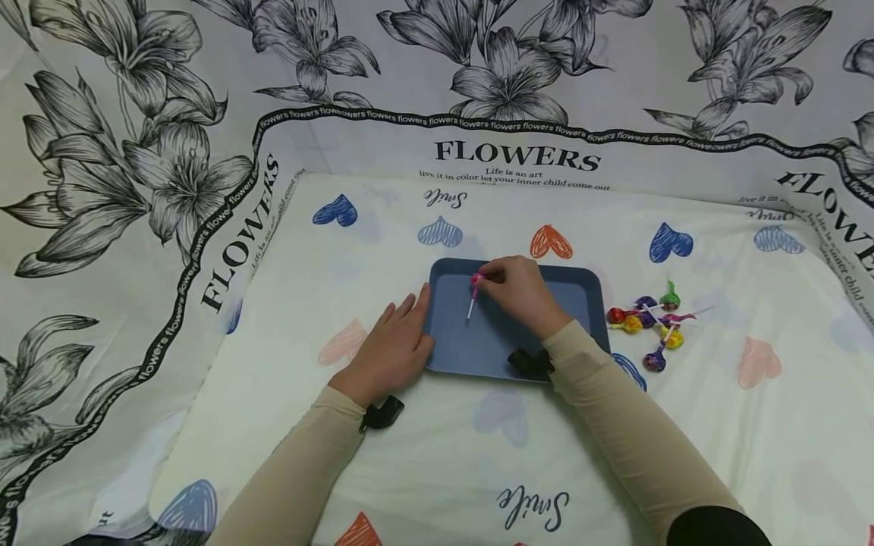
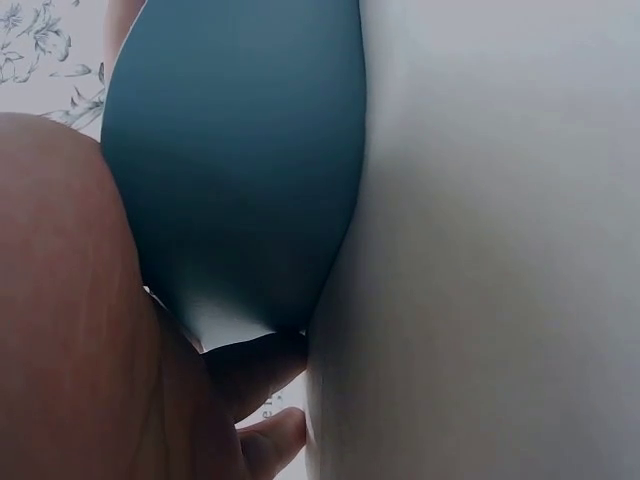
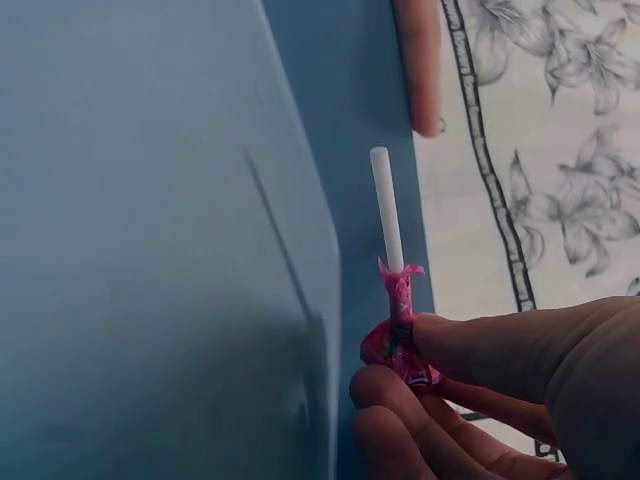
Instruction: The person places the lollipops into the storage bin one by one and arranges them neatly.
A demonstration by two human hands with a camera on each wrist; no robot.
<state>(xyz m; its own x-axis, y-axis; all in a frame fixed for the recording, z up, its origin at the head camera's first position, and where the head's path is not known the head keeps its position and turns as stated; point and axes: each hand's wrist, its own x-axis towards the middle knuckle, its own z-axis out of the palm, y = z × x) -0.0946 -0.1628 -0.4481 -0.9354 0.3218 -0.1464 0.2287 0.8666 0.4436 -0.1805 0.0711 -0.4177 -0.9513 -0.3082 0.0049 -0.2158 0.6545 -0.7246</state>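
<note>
A pink-wrapped lollipop [image 3: 400,350] with a white stick is pinched by its head between the thumb and fingers of my right hand [image 1: 520,292], over the left part of a blue-grey tray [image 1: 464,345]. In the right wrist view its stick points away from the fingers, and the tray lies close beside it. My left hand [image 1: 389,345] rests against the tray's left side with its fingers extended. The left wrist view shows the tray's outer wall [image 2: 240,150] close to that hand, with part of the fingers hidden.
Several wrapped lollipops [image 1: 653,362] lie in a loose pile on the cloth, just right of the tray. The white tablecloth [image 1: 410,485] carries printed hearts, and its far border has flower drawings and lettering. Each wrist wears a black strap or device [image 1: 384,413].
</note>
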